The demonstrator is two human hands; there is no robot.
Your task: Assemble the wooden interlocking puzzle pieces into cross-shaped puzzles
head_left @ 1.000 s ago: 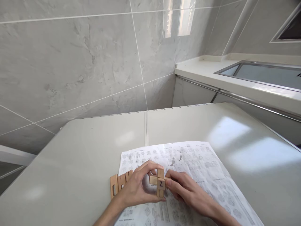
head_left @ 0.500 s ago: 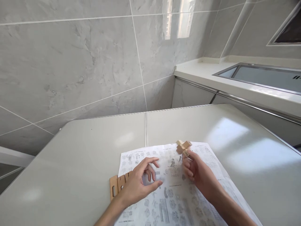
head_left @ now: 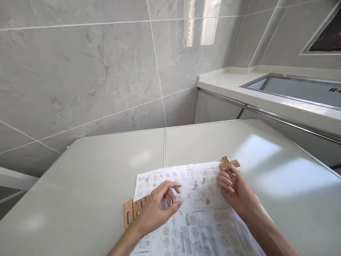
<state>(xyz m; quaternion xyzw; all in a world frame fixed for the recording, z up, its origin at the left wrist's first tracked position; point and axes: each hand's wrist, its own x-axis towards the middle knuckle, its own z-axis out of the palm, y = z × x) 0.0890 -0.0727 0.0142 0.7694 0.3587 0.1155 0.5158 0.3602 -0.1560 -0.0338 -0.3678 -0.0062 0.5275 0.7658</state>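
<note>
Between the fingers of my right hand (head_left: 236, 185) is a wooden puzzle cross (head_left: 228, 163), made of interlocked bars, with a dark mark on the bar nearest me. It is held above the far right corner of the printed sheet (head_left: 191, 199). My left hand (head_left: 160, 202) hovers over the left part of the sheet, thumb and fingers apart and curved, with nothing in it. Beside that hand lie several flat wooden puzzle pieces (head_left: 128, 213) with slots and dark marks, partly hidden by the hand and wrist. Small line drawings and text cover the sheet.
A pale table (head_left: 93, 177) with a seam down its far half carries everything. Grey tiled wall (head_left: 119, 71) rises behind it. To the right runs a white counter (head_left: 221, 80) with a sink (head_left: 293, 89) set into it.
My right hand has moved to the right with the puzzle cross and turned it, so the marked bar end faces me. My left hand has hardly moved.
</note>
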